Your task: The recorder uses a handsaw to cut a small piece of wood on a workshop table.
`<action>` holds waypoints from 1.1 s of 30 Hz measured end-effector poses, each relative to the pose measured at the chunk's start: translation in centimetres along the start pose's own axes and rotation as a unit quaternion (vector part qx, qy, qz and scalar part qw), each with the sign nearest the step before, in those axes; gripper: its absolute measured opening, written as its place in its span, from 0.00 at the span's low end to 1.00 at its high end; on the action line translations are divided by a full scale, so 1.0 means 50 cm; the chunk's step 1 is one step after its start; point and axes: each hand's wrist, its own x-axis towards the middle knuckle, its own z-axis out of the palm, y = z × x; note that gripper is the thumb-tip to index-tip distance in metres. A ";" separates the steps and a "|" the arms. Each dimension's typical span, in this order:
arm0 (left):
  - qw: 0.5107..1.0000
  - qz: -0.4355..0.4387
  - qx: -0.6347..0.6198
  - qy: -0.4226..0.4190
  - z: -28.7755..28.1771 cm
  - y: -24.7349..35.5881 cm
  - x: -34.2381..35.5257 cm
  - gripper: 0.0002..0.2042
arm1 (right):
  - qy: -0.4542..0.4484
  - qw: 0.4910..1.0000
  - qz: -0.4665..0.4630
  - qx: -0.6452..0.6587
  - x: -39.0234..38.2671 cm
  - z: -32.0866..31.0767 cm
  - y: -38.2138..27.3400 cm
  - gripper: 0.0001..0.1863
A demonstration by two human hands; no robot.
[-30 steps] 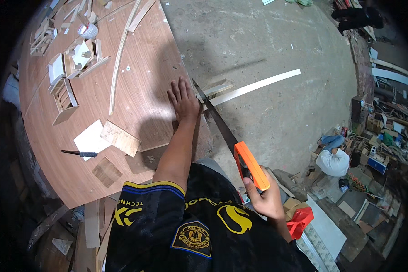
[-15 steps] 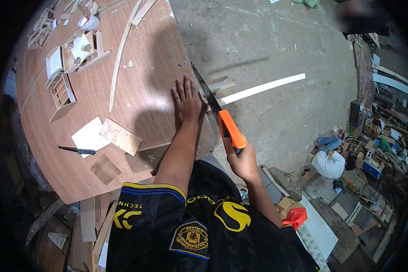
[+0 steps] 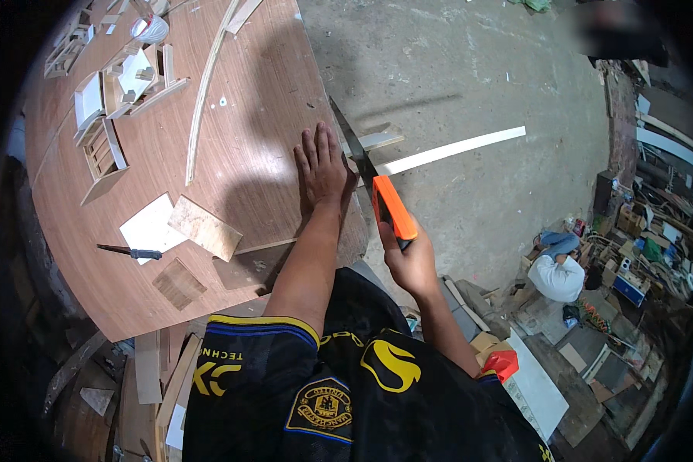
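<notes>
My left hand [image 3: 325, 173] presses flat at the right edge of the brown wood-grain table [image 3: 262, 146], fingers stretched out and a little apart. In my right hand [image 3: 412, 266] is the orange handle of a handsaw [image 3: 394, 209]. Its dark blade slants forward and left along the table's edge, right beside my left hand. A long pale wood strip [image 3: 462, 152] juts out past the edge over the floor, crossing by the blade. Beyond it, a shorter wood piece [image 3: 383, 142] also sticks out. Where the blade meets the wood is hard to make out.
Left on the table lie a small knife [image 3: 135, 252], thin boards [image 3: 205, 228], a long curved strip [image 3: 202, 100] and small wooden box-like assemblies [image 3: 104, 150]. At the right, a person in a white top [image 3: 556, 278] sits low among scrap wood and boxes. Boards lean below the table.
My right hand has pushed the saw slightly forward along the table edge. My left hand stays flat in its place; the whole view has shifted a little.
</notes>
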 end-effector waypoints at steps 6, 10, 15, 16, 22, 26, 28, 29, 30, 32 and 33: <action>1.000 -0.013 -0.021 -0.003 -0.005 -0.009 -0.008 0.28 | -0.051 0.997 0.057 0.021 -0.044 -0.039 -0.018 0.14; 0.999 -0.028 -0.029 -0.002 -0.010 -0.003 -0.010 0.28 | -0.041 0.998 0.040 0.016 -0.035 -0.027 -0.003 0.14; 0.999 -0.010 -0.045 0.016 0.007 0.000 -0.006 0.28 | -0.007 1.000 0.028 0.001 -0.003 -0.014 0.005 0.14; 0.998 -0.015 -0.061 0.008 0.007 -0.001 -0.009 0.28 | -0.006 1.000 0.030 0.002 -0.013 -0.025 -0.002 0.14; 0.999 -0.015 -0.001 0.046 0.016 -0.012 -0.010 0.26 | -0.067 0.998 0.013 -0.017 -0.052 -0.051 -0.010 0.12; 0.998 -0.012 -0.058 0.036 0.002 0.009 -0.008 0.25 | -0.010 1.000 0.024 -0.007 0.011 -0.016 0.012 0.13; 0.998 -0.009 -0.044 0.048 0.011 -0.001 -0.004 0.25 | -0.017 0.999 0.028 -0.018 0.006 -0.021 0.002 0.13; 0.998 -0.010 -0.029 0.063 0.018 -0.008 -0.003 0.25 | -0.032 0.999 0.025 -0.028 -0.005 -0.026 -0.006 0.13; 0.998 -0.012 -0.027 0.062 0.025 -0.011 -0.007 0.25 | -0.048 0.998 0.022 -0.038 -0.016 -0.033 -0.014 0.13; 0.996 -0.018 0.044 0.074 0.037 -0.027 -0.016 0.26 | -0.067 0.997 0.015 -0.029 -0.048 -0.050 -0.035 0.12; 0.996 -0.017 0.043 0.072 0.028 -0.021 -0.015 0.26 | -0.076 0.997 0.014 -0.021 -0.058 -0.057 -0.039 0.12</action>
